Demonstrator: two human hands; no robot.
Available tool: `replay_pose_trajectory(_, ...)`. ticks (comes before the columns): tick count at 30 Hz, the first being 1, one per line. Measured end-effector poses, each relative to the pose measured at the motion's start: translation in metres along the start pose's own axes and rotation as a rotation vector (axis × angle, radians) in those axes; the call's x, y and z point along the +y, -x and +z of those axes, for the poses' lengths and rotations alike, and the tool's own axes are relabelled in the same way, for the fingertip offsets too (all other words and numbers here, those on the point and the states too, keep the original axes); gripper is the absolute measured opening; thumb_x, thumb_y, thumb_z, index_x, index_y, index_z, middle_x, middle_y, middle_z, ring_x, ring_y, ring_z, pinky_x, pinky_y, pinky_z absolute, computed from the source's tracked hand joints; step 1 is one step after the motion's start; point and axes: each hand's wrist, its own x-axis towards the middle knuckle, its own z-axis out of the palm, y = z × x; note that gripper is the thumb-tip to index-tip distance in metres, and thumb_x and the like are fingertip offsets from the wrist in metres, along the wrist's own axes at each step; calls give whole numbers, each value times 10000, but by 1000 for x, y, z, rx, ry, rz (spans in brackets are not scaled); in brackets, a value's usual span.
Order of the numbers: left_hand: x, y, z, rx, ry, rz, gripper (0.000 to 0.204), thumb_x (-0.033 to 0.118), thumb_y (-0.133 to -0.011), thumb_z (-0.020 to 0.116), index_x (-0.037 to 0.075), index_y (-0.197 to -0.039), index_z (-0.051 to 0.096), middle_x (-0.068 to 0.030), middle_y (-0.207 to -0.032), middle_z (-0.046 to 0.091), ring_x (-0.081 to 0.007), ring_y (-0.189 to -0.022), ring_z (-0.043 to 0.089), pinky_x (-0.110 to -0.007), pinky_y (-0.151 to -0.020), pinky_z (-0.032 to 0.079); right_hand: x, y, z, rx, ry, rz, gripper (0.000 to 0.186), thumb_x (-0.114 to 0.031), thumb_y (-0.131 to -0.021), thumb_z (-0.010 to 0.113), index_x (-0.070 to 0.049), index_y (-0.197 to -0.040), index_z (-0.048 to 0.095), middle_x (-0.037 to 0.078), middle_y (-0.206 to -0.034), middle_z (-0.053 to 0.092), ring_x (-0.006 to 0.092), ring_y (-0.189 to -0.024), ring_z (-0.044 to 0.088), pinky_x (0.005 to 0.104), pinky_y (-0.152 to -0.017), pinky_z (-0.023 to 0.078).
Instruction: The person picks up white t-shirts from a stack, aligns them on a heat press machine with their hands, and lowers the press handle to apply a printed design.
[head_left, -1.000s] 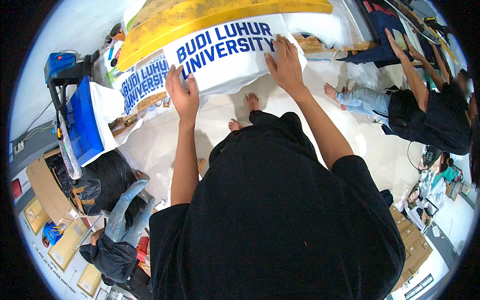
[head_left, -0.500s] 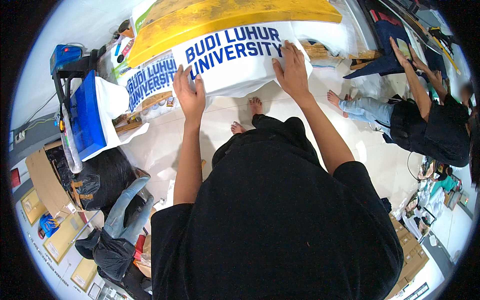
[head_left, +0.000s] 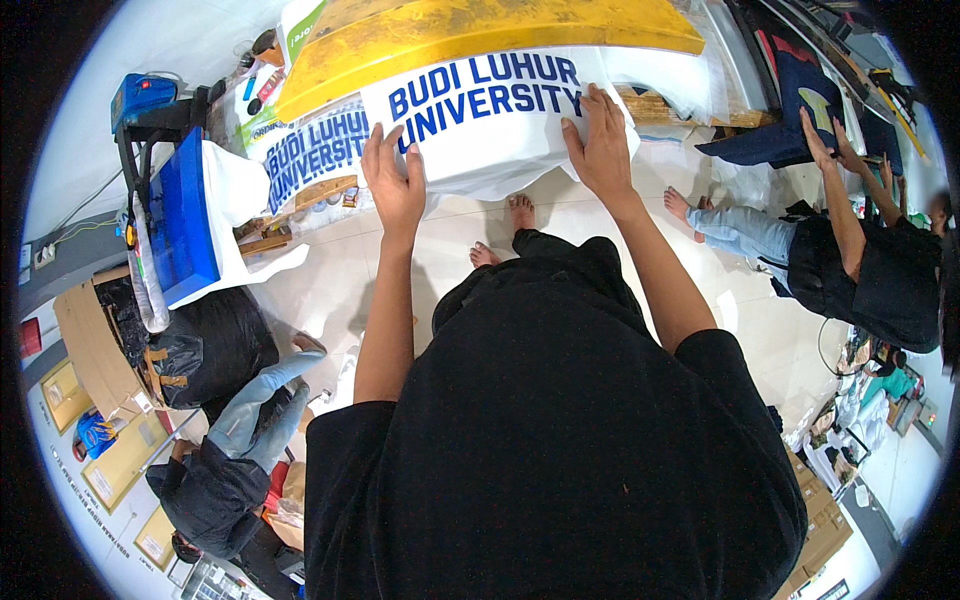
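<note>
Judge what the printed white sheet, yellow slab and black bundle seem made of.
White sheet: probably matte cloth, since its lower edge droops in soft folds; thin plastic remains possible.
Yellow slab: perhaps painted wood or metal, worn, with dark scuffs and straight, stiff-looking edges.
Black bundle: likely glossy plastic wrapping, given its crinkled highlights.

The first sheet lies in front of the person, directly on the near side of a panel. The left hand is at its left edge, the right hand at its right. A second sheet lies left of the first; farther left is a board. At lower left, a carton adjoins a bundle. One co-worker is at right, another at lower left.
</note>
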Motion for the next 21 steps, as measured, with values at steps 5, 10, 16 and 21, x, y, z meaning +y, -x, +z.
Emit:
replay_pose_trajectory(5,-1,0,1,4,31,3,358,217,-1030,627,25,-1331,646,-293,-1503,500,-468,-1416,433,-572,-1170,340,0,0,2,18,-26,6,491,-218,-959,700,88,-1312,553,340,-1497,496,521,-1393,450,577,-1180,338)
replay_pose_trajectory(10,-2,0,0,0,33,-1,356,223,-1030,629,35,-1331,650,-290,-1505,499,-468,-1420,431,-568,-1176,335,0,1,3,28,21,0,502,-230,-960,699,101,-1312,561,362,-1489,491,524,-1398,445,580,-1178,343)
replay_pose_trajectory(16,-1,0,0,-10,31,-10,357,214,-1026,629,38,-1336,648,-288,-1507,499,-466,-1422,430,-562,-1179,335,1,0,2,27,32,-12,516,-238,-965,694,117,-1313,556,370,-1480,491,530,-1405,435,582,-1181,339)
replay_pose_trajectory(21,0,-1,-2,-2,64,1,363,202,-1020,639,27,-1338,639,-279,-1506,502,-455,-1420,439,-544,-1174,343,0,0,2,33,13,-15,500,-208,-950,707,114,-1302,558,371,-1461,500,528,-1385,450,581,-1174,343)
